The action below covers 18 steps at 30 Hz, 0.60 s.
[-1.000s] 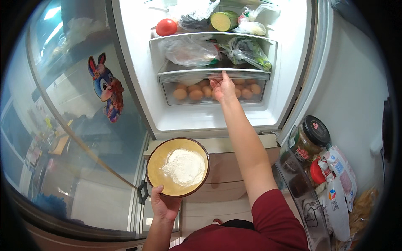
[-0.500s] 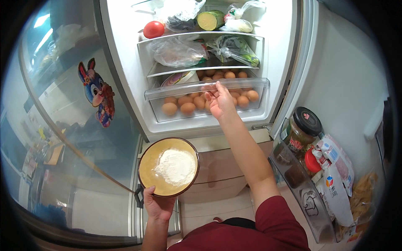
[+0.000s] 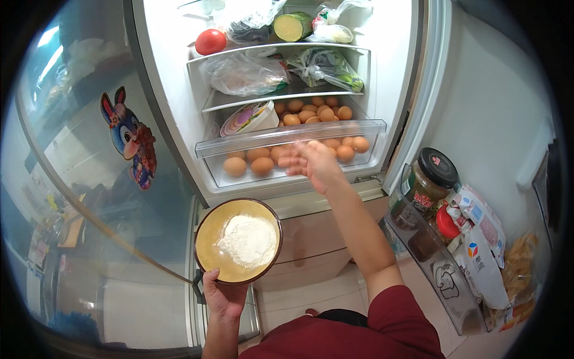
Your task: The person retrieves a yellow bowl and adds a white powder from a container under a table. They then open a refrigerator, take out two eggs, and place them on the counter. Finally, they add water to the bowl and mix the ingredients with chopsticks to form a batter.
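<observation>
My left hand grips the rim of a yellow bowl with a dark brown edge, thumb over the near side. White powder lies heaped inside the bowl. My right hand is in front of the clear fridge drawer, just below its top rim. Its fingers are blurred, stretched leftward and apart, with nothing visible in them. The drawer is partly pulled out. Brown eggs fill much of it, and a white tub lies tilted at its back left.
Shelves above hold a tomato, a cut green vegetable and bagged produce. On the right, the open door's bin carries a dark-lidded jar and packets. A glass panel with a rabbit sticker stands left.
The drawer has slid out toward me, showing more eggs and the tub. My right hand has come off the drawer's rim and moved down. My left hand still holds the bowl.
</observation>
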Tool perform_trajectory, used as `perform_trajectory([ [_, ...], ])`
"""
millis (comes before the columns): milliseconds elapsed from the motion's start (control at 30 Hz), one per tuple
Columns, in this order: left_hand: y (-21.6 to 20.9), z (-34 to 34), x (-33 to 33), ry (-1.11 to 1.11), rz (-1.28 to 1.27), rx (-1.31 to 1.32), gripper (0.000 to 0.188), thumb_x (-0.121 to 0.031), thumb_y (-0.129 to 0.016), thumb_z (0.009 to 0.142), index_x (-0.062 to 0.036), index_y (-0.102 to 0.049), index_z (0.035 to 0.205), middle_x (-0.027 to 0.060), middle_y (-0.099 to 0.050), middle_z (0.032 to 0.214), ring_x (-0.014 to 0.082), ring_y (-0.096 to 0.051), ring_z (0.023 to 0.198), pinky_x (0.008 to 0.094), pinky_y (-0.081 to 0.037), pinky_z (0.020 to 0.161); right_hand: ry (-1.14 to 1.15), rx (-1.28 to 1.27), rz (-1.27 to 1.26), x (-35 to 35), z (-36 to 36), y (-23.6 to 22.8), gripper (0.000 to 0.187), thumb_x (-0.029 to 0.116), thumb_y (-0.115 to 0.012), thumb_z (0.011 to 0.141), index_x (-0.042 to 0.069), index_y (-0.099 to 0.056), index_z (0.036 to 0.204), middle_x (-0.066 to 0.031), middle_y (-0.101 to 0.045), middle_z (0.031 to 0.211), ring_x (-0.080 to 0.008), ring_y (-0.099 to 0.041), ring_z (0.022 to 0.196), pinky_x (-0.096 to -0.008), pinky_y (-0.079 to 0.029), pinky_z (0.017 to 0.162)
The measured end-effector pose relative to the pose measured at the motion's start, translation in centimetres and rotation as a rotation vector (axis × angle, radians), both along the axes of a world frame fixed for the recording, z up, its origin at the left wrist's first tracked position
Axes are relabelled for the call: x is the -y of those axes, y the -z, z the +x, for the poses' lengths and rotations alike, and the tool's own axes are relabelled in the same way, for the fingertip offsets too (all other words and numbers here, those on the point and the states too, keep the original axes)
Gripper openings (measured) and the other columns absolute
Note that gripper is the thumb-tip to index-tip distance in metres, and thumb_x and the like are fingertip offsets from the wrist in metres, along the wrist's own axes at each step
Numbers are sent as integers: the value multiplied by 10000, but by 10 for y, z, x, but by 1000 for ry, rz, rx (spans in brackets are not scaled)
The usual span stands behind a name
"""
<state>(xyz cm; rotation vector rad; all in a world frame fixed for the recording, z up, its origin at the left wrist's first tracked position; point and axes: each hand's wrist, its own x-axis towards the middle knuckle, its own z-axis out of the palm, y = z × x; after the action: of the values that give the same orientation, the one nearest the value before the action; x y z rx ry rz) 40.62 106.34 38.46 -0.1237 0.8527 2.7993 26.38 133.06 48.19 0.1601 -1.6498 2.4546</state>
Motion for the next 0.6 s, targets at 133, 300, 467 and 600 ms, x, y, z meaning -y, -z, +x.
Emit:
perform_trajectory([
  [133, -2, -4, 1, 9, 22, -8, 685, -298, -595, 750, -115, -401, 1380, 85, -494, 1355, 272, -519, 1205, 457, -480, 949, 386, -250, 891, -6, 8, -16, 201, 209, -615, 896, 22, -583, 962, -78, -656, 794, -188, -639, 639, -294, -501, 556],
  [300, 8, -10, 1, 41, 4, 22, 713, -324, -605, 733, -122, -399, 1385, 99, -468, 1371, 290, -474, 1244, 481, -413, 1019, 936, -117, 1427, -26, -34, -74, 230, 241, -669, 822, 34, -627, 911, -134, -679, 863, -272, -665, 807, -415, -502, 713],
  [467, 7, -9, -1, 89, 53, 74, 661, -272, -603, 742, -110, -417, 1356, 73, -518, 1315, 259, -528, 1183, 428, -455, 976, 734, 559, 1650, -66, -104, -91, 332, 271, -700, 795, 79, -676, 1065, -135, -646, 1147, -287, -617, 1077, -400, -501, 877],
  [600, 7, -8, -1, 87, 33, 87, 657, -274, -602, 744, -109, -420, 1353, 72, -521, 1312, 256, -526, 1186, 424, -457, 971, 481, 620, 1763, -91, -128, -82, 389, 186, -705, 739, 75, -673, 1110, -148, -621, 1209, -298, -573, 1164, -396, -496, 915],
])
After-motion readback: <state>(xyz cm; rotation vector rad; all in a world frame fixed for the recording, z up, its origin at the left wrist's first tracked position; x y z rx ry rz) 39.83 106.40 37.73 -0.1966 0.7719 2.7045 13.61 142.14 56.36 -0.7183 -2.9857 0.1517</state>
